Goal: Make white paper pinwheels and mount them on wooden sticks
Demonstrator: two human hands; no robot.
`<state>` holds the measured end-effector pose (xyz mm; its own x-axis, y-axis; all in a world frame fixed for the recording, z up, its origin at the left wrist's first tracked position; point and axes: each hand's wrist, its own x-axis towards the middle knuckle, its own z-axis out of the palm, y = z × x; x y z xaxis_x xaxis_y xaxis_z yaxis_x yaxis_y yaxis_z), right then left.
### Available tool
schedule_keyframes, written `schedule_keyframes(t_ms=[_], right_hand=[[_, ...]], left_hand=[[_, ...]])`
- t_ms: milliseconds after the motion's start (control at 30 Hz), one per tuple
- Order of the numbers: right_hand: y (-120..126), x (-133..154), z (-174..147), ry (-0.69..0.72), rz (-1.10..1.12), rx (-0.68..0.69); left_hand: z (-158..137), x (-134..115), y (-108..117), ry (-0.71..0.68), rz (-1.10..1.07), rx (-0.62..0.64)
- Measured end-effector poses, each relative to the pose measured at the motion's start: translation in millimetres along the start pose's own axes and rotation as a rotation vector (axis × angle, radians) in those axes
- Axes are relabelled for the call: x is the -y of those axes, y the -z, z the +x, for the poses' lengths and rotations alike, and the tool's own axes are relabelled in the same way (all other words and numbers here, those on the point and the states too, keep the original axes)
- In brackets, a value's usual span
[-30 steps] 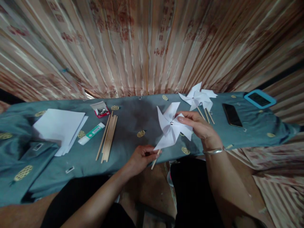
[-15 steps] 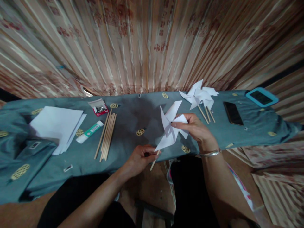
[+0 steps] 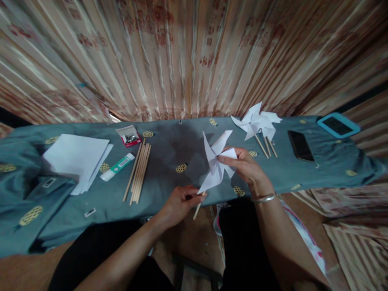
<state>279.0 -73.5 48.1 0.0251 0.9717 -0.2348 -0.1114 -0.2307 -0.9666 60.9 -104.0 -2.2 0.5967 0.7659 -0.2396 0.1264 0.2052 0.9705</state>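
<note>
A white paper pinwheel (image 3: 214,166) on a thin wooden stick (image 3: 197,211) is held up over the front edge of the cloth-covered table. My left hand (image 3: 181,205) pinches the stick just below the lowest blade, and the stick's bottom end pokes out beneath the fingers. On the pinwheel's right side my right hand (image 3: 246,163) is closed on a blade, its thumb close to the dark centre. Behind and to the right, several finished-looking white pinwheels (image 3: 255,122) lie overlapping on their sticks.
Left on the table (image 3: 165,190) lie white paper sheets (image 3: 75,155), a glue stick (image 3: 117,166), loose wooden sticks (image 3: 140,173) and a small red-and-white box (image 3: 131,138) of metal pins. At right are a phone (image 3: 300,145) and a blue-framed device (image 3: 339,125). Curtains (image 3: 182,60) hang behind.
My right hand and its blade have shifted slightly left, nearer the pinwheel's centre. My left hand keeps its pinch on the stick. The whole view has moved a little.
</note>
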Motion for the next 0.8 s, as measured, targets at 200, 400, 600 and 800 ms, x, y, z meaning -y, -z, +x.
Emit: schedule_keyframes(t_ms=[200, 400, 600, 800], right_hand=[[-6.2, -8.2, 1.5, -0.013, 0.034, -0.035], [-7.0, -20.1, 2.8, -0.025, 0.075, -0.030], [-9.1, -25.7, 2.7, -0.039, 0.088, -0.034], [-12.7, -25.5, 1.3, -0.045, 0.125, -0.031]], left_hand=[[-0.3, 6.7, 1.9, -0.026, 0.090, -0.048], [-3.4, 11.4, 4.7, -0.077, 0.176, -0.046], [-6.6, 8.4, 6.3, -0.068, 0.234, -0.051], [-7.4, 9.0, 6.6, -0.081, 0.272, -0.063]])
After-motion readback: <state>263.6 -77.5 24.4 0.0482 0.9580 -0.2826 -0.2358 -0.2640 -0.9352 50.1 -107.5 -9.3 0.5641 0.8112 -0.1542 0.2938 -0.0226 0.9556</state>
